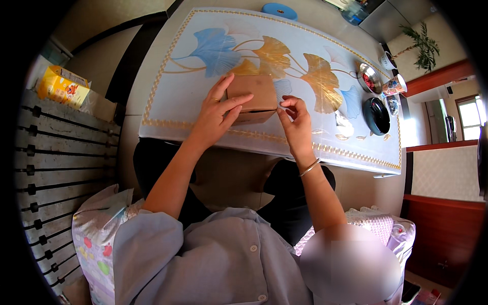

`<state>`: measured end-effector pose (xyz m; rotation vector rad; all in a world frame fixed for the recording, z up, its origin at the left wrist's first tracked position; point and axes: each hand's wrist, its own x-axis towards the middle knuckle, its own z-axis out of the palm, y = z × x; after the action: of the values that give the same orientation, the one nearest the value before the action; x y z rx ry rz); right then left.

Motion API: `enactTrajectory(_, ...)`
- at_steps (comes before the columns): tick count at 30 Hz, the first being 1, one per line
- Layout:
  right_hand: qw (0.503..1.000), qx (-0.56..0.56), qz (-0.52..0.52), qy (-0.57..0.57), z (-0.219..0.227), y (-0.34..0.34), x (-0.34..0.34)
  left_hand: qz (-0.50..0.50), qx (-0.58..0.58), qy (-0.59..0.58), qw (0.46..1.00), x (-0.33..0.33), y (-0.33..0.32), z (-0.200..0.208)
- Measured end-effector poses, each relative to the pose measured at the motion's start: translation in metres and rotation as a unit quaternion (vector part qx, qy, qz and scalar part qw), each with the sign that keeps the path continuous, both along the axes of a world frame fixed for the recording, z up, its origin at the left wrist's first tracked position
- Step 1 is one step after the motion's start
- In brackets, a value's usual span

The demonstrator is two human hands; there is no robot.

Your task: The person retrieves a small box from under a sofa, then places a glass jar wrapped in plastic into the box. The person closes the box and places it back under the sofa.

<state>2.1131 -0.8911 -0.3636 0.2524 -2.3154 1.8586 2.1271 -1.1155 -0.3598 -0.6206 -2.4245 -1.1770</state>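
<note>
A small brown cardboard box [256, 90] is over the near edge of the table, with a narrow dark gap along its near side. My left hand [219, 109] grips the box from the left, its thumb lying across the top and a ring on one finger. At the right near corner, my right hand [296, 122] has its thumb and forefinger drawn together on the cardboard edge. A silver bangle [310, 168] circles my right wrist. The underside of the box is hidden.
The table wears a white cloth [168, 107] printed with blue and gold ginkgo leaves. At its right stand a metal bowl [375, 72] with red contents, a dark bowl [370, 104] and a patterned cup [399, 85]. A yellow package [63, 86] sits by the radiator [71, 173] on the left.
</note>
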Motion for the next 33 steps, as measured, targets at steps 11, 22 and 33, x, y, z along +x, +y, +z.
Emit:
enactTrajectory(11, 0.878, 0.418, 0.035, 0.232, 0.007, -0.017, 0.019, 0.084, -0.241, 0.054, 0.965, 0.027, 0.010, 0.007)
enactTrajectory(22, 0.871, 0.416, 0.040, 0.256, 0.010, -0.023, 0.019, 0.048, -0.112, 0.067, 0.990, -0.001, 0.009, -0.003)
enactTrajectory(33, 0.915, 0.331, 0.007, 0.230, 0.004, -0.022, 0.021, 0.013, -0.019, 0.010, 1.000, -0.007, 0.012, -0.002)
